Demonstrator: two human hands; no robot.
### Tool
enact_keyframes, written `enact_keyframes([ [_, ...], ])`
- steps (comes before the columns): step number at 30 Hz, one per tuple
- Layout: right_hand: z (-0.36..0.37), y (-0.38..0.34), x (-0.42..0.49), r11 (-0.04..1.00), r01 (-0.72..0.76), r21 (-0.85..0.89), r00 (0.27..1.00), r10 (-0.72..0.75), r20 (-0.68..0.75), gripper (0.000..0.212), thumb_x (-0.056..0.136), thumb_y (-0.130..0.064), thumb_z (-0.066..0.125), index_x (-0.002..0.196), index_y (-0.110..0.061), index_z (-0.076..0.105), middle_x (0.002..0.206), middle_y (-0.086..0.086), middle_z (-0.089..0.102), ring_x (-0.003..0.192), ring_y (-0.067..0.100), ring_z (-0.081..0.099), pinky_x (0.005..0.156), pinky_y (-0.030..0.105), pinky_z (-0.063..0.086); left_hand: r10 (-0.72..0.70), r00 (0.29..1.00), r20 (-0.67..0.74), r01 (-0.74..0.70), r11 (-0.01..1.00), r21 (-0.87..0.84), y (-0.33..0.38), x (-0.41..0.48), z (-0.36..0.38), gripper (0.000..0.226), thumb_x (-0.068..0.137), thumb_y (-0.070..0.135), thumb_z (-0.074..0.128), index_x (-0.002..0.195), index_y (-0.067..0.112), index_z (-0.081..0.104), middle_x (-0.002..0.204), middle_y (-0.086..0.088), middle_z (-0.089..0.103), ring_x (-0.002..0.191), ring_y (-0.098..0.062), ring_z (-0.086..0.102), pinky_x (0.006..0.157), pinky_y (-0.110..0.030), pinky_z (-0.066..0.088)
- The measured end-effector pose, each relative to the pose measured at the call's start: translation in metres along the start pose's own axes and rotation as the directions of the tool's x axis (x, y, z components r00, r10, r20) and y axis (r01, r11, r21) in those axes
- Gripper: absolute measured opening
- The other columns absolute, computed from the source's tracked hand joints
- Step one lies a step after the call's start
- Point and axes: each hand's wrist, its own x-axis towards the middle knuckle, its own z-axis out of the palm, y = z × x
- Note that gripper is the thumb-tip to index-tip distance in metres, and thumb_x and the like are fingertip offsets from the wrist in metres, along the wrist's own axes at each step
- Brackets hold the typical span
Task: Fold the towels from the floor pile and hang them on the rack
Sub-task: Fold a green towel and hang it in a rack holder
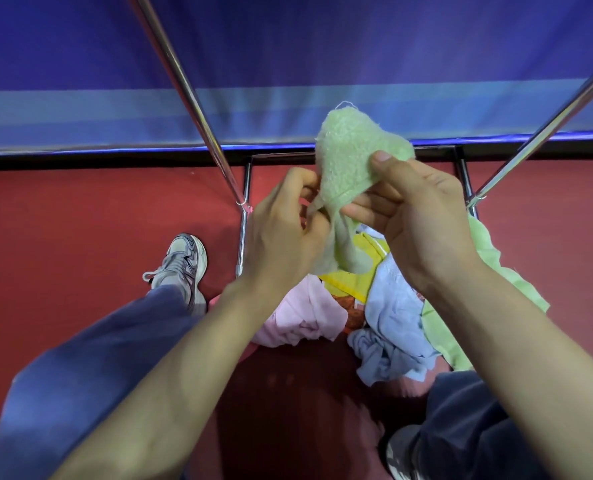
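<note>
— Red floor (pixel 63 220), blue padded wall (pixel 288 64) across 12 o'clock. Rack next?
— Rack (pixel 191 98): two shiny poles slanting up, one toward 11 o'clock, one toward 2. Dark base frame sits on the floor between them.
— Hands?
— Left hand (pixel 281 237) just left of centre, fingers curled, pinching an edge of the fuzzy green towel (pixel 347 157). Right hand (pixel 423 216) at 3 o'clock from it, thumb on top, fingers underneath, clamped on the same towel.
— Where's the towel?
— Up off the floor between both hands, bunched. Loose white thread at its top, tail hanging down toward the pile.
— Pile?
— On the floor below the hands, by the rack's base. Pink towel (pixel 302 317) at 7 o'clock of the heap, pale blue towel (pixel 392 306) at 5, yellow cloth (pixel 361 258) in the middle, second green towel (pixel 489 265) spilling out at 3. All crumpled and overlapping.
— Any text?
— Yellow cloth has an orange print, partly covered, unreadable. Grey-white sneaker (pixel 184 265) at 9 o'clock, side markings too blurred for a brand. Blue trouser leg (pixel 97 358) runs down to 7.
</note>
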Motion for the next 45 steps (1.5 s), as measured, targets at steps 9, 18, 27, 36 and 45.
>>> enact_keyframes([
  [9, 0.001, -0.001, -0.001, 0.998, 0.062, 0.033, 0.998, -0.061, -0.016, 0.034, 0.097, -0.013, 0.061, 0.065, -0.011, 0.049, 0.065, 0.008, 0.056, 0.072, 0.027, 0.059, 0.075, 0.039, 0.06, 0.15, 0.965, -0.214, -0.129, 0.985, 0.112, 0.01, 0.0, -0.011, 0.009, 0.081, 0.002, 0.065, 0.086, 0.008, 0.061, 0.083, 0.003, 0.06, 0.065, -0.012, 0.057, 0.055, -0.035, 0.053],
  [18, -0.001, 0.003, 0.0, 0.998, 0.067, 0.001, 0.998, -0.067, -0.016, 0.033, 0.095, -0.016, 0.064, 0.067, -0.012, 0.047, 0.075, 0.015, 0.045, 0.078, 0.031, 0.056, 0.076, 0.04, 0.057, 0.15, 0.988, -0.031, -0.148, 0.986, 0.073, 0.009, 0.0, -0.007, 0.026, 0.08, 0.013, 0.073, 0.104, 0.01, 0.061, 0.094, 0.007, 0.064, 0.08, -0.012, 0.064, 0.069, -0.04, 0.056],
  [27, 0.001, 0.004, -0.004, 0.998, 0.055, 0.02, 0.998, -0.055, 0.036, 0.026, 0.086, -0.01, 0.07, 0.07, -0.005, 0.05, 0.074, 0.017, 0.046, 0.075, 0.029, 0.052, 0.079, 0.04, 0.057, 0.143, 0.98, -0.137, -0.14, 0.99, 0.033, 0.015, 0.003, -0.006, 0.02, 0.085, 0.004, 0.066, 0.104, 0.006, 0.062, 0.091, 0.005, 0.065, 0.071, -0.016, 0.064, 0.064, -0.038, 0.057],
  [36, 0.002, 0.007, -0.004, 0.987, 0.13, -0.098, 0.991, -0.126, 0.042, 0.02, 0.09, 0.009, 0.057, 0.073, 0.0, 0.057, 0.063, 0.009, 0.054, 0.06, 0.02, 0.059, 0.076, 0.045, 0.054, 0.32, 0.938, -0.133, -0.296, 0.939, 0.174, 0.021, 0.002, -0.014, 0.006, 0.09, 0.01, 0.064, 0.087, 0.007, 0.068, 0.083, -0.002, 0.062, 0.065, -0.014, 0.061, 0.055, -0.041, 0.052],
  [45, 0.002, 0.016, -0.001, 0.994, 0.106, 0.0, 0.993, -0.106, 0.044, 0.032, 0.091, -0.009, 0.059, 0.074, 0.014, 0.045, 0.066, 0.01, 0.037, 0.065, 0.021, 0.041, 0.072, 0.04, 0.041, 0.267, 0.964, 0.015, -0.265, 0.947, 0.179, 0.019, 0.002, -0.012, 0.018, 0.084, 0.025, 0.069, 0.092, 0.011, 0.061, 0.089, 0.005, 0.06, 0.069, -0.013, 0.061, 0.058, -0.04, 0.053],
])
